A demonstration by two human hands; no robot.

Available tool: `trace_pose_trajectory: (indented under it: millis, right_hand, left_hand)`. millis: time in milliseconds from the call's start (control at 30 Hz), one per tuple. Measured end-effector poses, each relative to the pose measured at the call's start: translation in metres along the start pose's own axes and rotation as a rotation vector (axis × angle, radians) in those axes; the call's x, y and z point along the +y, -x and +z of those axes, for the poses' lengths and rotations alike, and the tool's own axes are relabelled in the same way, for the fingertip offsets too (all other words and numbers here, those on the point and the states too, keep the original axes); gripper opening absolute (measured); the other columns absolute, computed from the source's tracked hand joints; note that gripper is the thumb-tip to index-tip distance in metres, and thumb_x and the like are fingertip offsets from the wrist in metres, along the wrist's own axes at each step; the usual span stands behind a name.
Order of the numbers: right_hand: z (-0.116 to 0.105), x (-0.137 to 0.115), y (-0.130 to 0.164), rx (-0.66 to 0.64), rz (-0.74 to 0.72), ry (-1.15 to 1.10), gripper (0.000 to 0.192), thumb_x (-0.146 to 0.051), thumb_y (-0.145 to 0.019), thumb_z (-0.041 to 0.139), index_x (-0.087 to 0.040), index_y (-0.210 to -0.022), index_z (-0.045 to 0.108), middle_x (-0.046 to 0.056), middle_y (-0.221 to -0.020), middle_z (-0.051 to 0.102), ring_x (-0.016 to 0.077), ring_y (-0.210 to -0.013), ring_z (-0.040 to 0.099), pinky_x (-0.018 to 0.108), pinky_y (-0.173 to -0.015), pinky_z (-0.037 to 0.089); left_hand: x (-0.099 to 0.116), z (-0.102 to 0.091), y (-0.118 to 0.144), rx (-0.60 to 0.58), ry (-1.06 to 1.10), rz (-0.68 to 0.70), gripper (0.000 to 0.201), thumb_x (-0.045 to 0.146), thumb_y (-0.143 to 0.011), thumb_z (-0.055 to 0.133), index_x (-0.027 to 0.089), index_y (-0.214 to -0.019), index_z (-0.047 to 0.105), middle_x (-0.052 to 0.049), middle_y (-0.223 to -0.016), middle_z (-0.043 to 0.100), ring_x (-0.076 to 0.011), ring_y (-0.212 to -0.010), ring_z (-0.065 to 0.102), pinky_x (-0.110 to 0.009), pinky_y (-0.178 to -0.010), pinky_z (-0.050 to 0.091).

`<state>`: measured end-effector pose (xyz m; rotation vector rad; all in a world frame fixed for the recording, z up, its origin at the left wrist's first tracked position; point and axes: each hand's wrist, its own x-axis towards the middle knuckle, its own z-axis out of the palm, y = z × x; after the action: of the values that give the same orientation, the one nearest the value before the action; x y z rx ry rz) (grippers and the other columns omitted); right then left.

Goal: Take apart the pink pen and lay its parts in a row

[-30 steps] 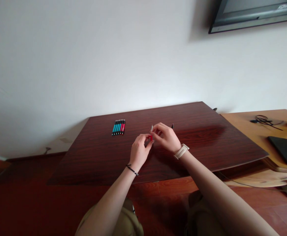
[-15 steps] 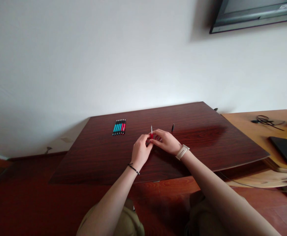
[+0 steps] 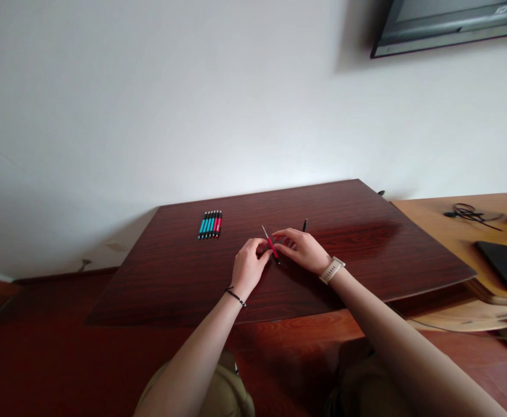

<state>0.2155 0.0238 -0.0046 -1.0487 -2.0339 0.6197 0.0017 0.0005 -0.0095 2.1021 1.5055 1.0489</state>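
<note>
My left hand (image 3: 248, 265) pinches a red pen (image 3: 272, 245) between thumb and fingers above the dark table. The pen tilts, its black end low and to the right, and a thin silvery part sticks out at its upper left end. To the right, my right hand (image 3: 301, 250) curves with thumb and fingers apart, close beside the pen and holding nothing visible. A small black pen piece (image 3: 305, 225) is just beyond my right hand. Several turquoise and red pens (image 3: 210, 225) lie side by side in a row to the left.
The dark wooden table (image 3: 170, 272) stands against a white wall. A lighter wooden desk (image 3: 444, 231) adjoins it on the right, bearing a coiled black cable (image 3: 470, 213) and a flat black device (image 3: 505, 266). A screen (image 3: 453, 32) hangs at the upper right.
My right hand has come away from the pen and shifted slightly right. The pen has swung from upright to a slant, and more of its red barrel and black end shows.
</note>
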Motion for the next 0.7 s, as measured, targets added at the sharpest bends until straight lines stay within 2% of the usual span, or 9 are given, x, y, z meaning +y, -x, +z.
trace_pose_trajectory:
  millis: [200, 433, 700]
  right_hand:
    - [0.014, 0.006, 0.004, -0.010, 0.049, 0.036, 0.027, -0.018, -0.093, 0.071, -0.023, -0.119, 0.073, 0.005, -0.106, 0.075, 0.0190, -0.089, 0.072, 0.032, -0.082, 0.058]
    - [0.021, 0.001, 0.003, 0.019, 0.113, 0.120, 0.032, -0.023, -0.090, 0.079, -0.023, -0.121, 0.070, 0.004, -0.102, 0.071, 0.0181, -0.084, 0.067, 0.030, -0.079, 0.053]
    - [0.025, -0.003, 0.005, 0.028, 0.153, 0.220, 0.028, -0.011, -0.091, 0.068, -0.020, -0.118, 0.069, 0.003, -0.093, 0.069, 0.0197, -0.086, 0.064, 0.030, -0.081, 0.048]
  left_hand:
    - [0.000, 0.002, -0.001, 0.013, 0.009, -0.009, 0.016, 0.015, -0.093, 0.074, 0.023, -0.106, 0.071, -0.005, -0.106, 0.075, -0.0200, -0.091, 0.073, -0.033, -0.084, 0.059]
    - [-0.009, -0.001, -0.004, 0.070, -0.047, -0.007, 0.022, 0.008, -0.092, 0.068, 0.022, -0.109, 0.068, -0.006, -0.105, 0.074, -0.0221, -0.096, 0.072, -0.037, -0.088, 0.059]
    - [-0.020, -0.006, -0.009, 0.143, -0.117, -0.049, 0.021, 0.009, -0.092, 0.066, 0.021, -0.109, 0.065, -0.008, -0.107, 0.072, -0.0243, -0.098, 0.069, -0.043, -0.095, 0.056]
